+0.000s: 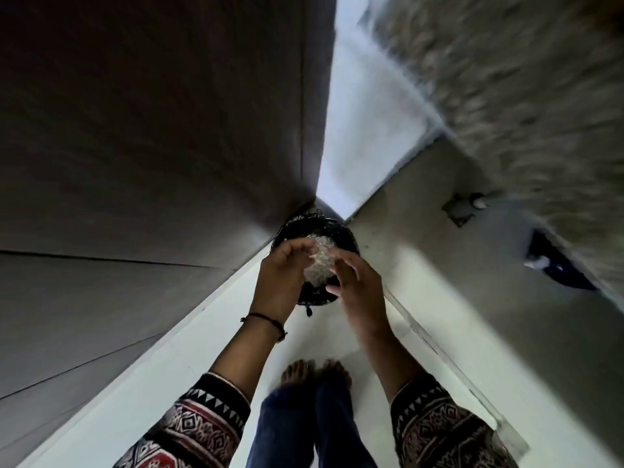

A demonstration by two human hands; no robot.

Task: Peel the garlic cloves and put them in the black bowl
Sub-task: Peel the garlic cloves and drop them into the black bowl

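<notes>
**Pale flakes over a black tub on the floor**

The person stands and looks straight down. Both hands are over a round black tub (349, 238) that sits on the white floor (209, 352) in a far corner. The tub is between a dark cupboard (152, 130) on the left and a grey wall (472, 265) on the right. Two bare feet (314, 369) show near the bottom.

Between the hands is a heap of pale flakes (317, 266). They look like dry garlic skins. I cannot tell if the flakes lie in the tub or are held just above it.

The left hand (283, 275) has bent fingers right by the flakes. The picture is too blurry to show if it grips them. The right hand (354, 285) has loose, nearly straight fingers, and the tips touch the flakes. It grips nothing.

No cloves can be seen here. The tub may be a bin and not the bowl. I cannot tell which.

I think this step is throwing away the skins, or rubbing them off the hands. That would mean the peeling is partly or fully done.

The next move needs the hands to shake the flakes down into the tub. The flakes are light, so they could stick to fingers or float onto the floor. After that, the person may need to go back to the cloves.
</notes>
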